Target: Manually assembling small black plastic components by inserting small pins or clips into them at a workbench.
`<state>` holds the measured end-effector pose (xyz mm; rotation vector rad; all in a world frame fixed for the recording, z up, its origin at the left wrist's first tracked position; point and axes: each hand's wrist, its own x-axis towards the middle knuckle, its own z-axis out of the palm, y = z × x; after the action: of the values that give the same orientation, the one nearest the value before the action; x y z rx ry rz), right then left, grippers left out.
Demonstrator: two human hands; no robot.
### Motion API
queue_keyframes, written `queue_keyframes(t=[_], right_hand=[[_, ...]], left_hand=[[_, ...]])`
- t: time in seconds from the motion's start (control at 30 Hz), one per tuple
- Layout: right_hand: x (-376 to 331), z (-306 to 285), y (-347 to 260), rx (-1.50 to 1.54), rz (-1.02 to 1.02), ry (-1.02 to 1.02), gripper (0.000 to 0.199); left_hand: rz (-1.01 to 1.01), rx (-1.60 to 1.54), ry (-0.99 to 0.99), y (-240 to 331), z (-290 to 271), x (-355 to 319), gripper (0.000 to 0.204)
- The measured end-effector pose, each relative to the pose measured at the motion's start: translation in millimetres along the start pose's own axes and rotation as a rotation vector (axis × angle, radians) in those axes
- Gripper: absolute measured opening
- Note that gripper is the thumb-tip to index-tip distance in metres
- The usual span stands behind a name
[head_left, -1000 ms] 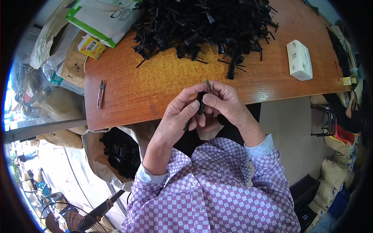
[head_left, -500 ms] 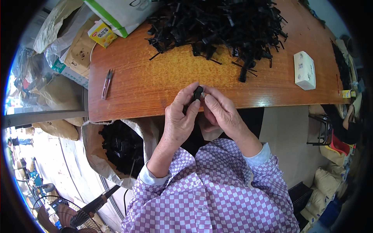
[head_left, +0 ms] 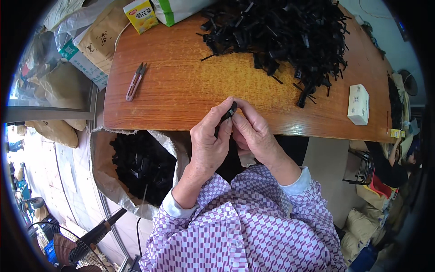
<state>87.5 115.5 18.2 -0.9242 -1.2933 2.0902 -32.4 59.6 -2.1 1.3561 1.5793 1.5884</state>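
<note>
A small black plastic part (head_left: 230, 111) is pinched in my left hand (head_left: 210, 136), between thumb and bent fingers. Its lower portion is hidden by the fingers. My right hand (head_left: 254, 132) meets it from the other side, fingertips closed against the part's upper end. Both hands are just above the table's near edge. Beyond them lies a large heap of similar black parts (head_left: 276, 31), many with thin stalks sticking out. An open sack (head_left: 100, 167) holding more black pieces (head_left: 142, 165) stands below the table, left of my left forearm.
On the wooden table (head_left: 181, 86) lie a pair of thread snips (head_left: 136, 81) at left and a white box (head_left: 358, 104) at right. A yellow carton (head_left: 141, 16) stands far left near paper bags. A fan (head_left: 68, 247) is at lower left; another person (head_left: 389, 158) sits at far right.
The whole view has turned slightly, so the table and its things sit differently in the picture. My right fingertips have closed in on the part, which shows less now.
</note>
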Motion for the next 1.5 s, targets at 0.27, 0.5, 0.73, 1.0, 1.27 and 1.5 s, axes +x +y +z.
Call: queue_keyframes(t=[0.27, 0.5, 0.73, 1.0, 1.27, 1.5], right_hand=[[11.8, 5.9, 5.0, 0.340, 0.305, -0.198, 0.036], [-20.5, -56.8, -23.5, -0.946, -0.372, 0.208, 0.039], [-32.3, -141.4, -10.8, -1.521, -0.388, 0.669, 0.037], [-25.7, -156.7, 2.7, -1.512, -0.358, 0.831, 0.031], [-25.3, -155.5, 3.3, -1.241, -0.676, 0.763, 0.014], [4.3, -129.9, -12.8, -0.555, -0.489, 0.255, 0.010]], left_hand=[[0.058, 0.260, 0.031, 2.8, -26.0, 1.4, 0.029], [-0.158, 0.541, 0.416, -6.0, -128.1, -26.9, 0.024], [-0.097, 1.128, 0.206, -24.7, -189.0, -52.9, 0.025], [-0.037, 1.209, 0.108, -20.9, -167.4, -44.0, 0.023], [-0.074, 1.131, 0.005, -9.9, -129.0, -25.4, 0.025], [0.033, 0.890, 0.001, 8.5, -85.8, -2.6, 0.026]])
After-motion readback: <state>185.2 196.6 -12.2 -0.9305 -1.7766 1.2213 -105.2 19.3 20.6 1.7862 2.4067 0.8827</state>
